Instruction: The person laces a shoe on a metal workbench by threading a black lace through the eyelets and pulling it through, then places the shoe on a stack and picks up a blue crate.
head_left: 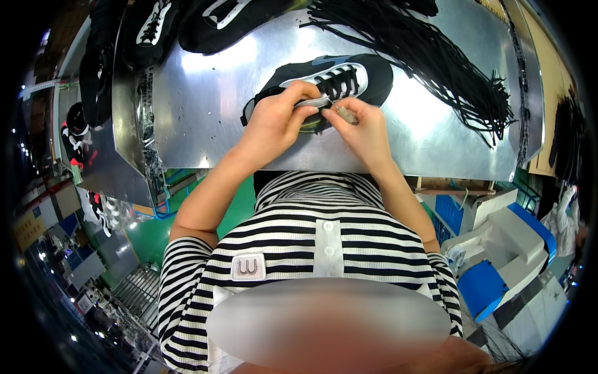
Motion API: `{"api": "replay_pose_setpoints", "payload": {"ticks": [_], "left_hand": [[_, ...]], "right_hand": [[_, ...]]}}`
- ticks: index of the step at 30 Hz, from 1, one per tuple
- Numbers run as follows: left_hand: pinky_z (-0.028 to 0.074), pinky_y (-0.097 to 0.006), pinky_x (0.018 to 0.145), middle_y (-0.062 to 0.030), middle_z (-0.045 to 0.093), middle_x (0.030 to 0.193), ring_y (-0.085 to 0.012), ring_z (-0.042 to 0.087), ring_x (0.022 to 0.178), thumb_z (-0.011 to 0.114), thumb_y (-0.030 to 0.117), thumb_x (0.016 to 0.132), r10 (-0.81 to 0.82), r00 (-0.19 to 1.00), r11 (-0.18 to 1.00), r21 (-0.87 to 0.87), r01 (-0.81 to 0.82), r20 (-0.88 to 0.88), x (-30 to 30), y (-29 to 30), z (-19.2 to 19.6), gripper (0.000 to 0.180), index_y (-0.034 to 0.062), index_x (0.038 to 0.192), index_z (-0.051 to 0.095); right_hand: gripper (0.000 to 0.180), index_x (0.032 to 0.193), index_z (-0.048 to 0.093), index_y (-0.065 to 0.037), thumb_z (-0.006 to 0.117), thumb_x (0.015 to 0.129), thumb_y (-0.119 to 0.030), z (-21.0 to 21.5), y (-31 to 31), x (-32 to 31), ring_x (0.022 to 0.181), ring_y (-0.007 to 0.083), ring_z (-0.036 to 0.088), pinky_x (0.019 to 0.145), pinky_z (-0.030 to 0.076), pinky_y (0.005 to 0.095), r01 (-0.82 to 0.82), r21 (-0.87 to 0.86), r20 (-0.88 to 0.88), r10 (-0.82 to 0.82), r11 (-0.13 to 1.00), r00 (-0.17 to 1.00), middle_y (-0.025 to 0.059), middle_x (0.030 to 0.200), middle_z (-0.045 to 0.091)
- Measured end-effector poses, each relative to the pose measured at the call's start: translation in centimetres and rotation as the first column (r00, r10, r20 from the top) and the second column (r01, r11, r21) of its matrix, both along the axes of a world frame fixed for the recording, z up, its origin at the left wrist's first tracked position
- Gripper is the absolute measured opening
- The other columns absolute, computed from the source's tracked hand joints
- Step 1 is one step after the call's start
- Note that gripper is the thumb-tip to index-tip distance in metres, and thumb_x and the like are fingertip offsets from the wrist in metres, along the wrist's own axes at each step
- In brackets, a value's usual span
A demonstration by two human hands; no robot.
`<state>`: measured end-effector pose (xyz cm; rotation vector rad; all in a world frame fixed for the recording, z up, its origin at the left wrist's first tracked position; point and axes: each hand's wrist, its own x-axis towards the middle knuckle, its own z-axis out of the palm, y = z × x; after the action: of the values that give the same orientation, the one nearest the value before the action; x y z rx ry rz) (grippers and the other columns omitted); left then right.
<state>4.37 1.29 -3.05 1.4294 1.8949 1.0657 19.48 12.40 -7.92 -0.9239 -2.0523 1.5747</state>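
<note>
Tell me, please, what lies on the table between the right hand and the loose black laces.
In the head view, just a bare stretch of metal table lies between the right hand and the black laces.

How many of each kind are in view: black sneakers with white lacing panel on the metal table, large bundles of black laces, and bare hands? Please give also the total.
Black sneakers: 3
Large black lace bundle: 1
Bare hands, left hand and right hand: 2
Total: 6

The left hand (pixel 273 123) and right hand (pixel 366 128) nearly meet, both pinching.
</note>
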Motion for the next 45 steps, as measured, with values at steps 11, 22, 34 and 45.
{"api": "replay_pose_setpoints", "payload": {"ticks": [11, 22, 34, 45], "left_hand": [[0.051, -0.027, 0.068, -0.0106, 0.069, 0.089, -0.0142, 0.065, 0.075, 0.067, 0.015, 0.091, 0.016, 0.997, 0.989, -0.151, -0.004, 0.076, -0.4, 0.5, 1.5, 0.024, 0.0012, 0.111, 0.064], [0.051, -0.028, 0.070, -0.0098, 0.070, 0.093, -0.0192, 0.068, 0.078, 0.075, 0.015, 0.083, 0.035, 0.996, 0.999, -0.030, -0.037, -0.080, -0.1, 0.4, -0.1, 0.029, 0.0014, 0.106, 0.064], [0.049, -0.030, 0.060, -0.0120, 0.069, 0.084, -0.0248, 0.065, 0.064, 0.072, 0.015, 0.085, 0.105, 0.970, 0.991, -0.055, -0.120, -0.221, 0.5, 0.5, -0.2, 0.023, 0.0038, 0.105, 0.065], [0.050, -0.029, 0.062, -0.0127, 0.070, 0.087, -0.0250, 0.068, 0.069, 0.072, 0.013, 0.085, 0.104, 0.972, 0.994, 0.008, -0.104, -0.210, 0.8, 0.3, -0.5, 0.022, 0.0029, 0.104, 0.066]], "right_hand": [[0.010, 0.091, 0.068, -0.002, 0.071, 0.089, -0.011, 1.8, 1.3, -1.8, 0.057, -0.0003, 0.047, 0.050, 0.035, 0.0171, 0.078, -0.416, -0.308, -0.222, 0.906, 0.925, -0.0059, 0.069, 0.059], [0.012, 0.091, 0.066, -0.001, 0.072, 0.088, -0.011, 1.0, 0.8, -1.7, 0.064, 0.0000, 0.048, 0.055, 0.038, 0.0176, 0.108, -0.291, -0.275, -0.192, 0.950, 0.942, -0.0050, 0.074, 0.061], [0.019, 0.101, 0.050, 0.000, 0.061, 0.097, -0.015, 2.6, -0.9, 2.1, 0.061, 0.0141, 0.060, 0.057, 0.046, 0.0277, -0.099, -0.055, -0.051, 0.097, 0.994, 0.994, 0.0093, 0.073, 0.064], [0.019, 0.097, 0.054, 0.000, 0.062, 0.095, -0.016, 2.3, -0.3, 1.8, 0.062, 0.0157, 0.066, 0.058, 0.048, 0.0280, -0.109, -0.085, -0.010, 0.109, 0.990, 0.994, 0.0106, 0.071, 0.068]]}}
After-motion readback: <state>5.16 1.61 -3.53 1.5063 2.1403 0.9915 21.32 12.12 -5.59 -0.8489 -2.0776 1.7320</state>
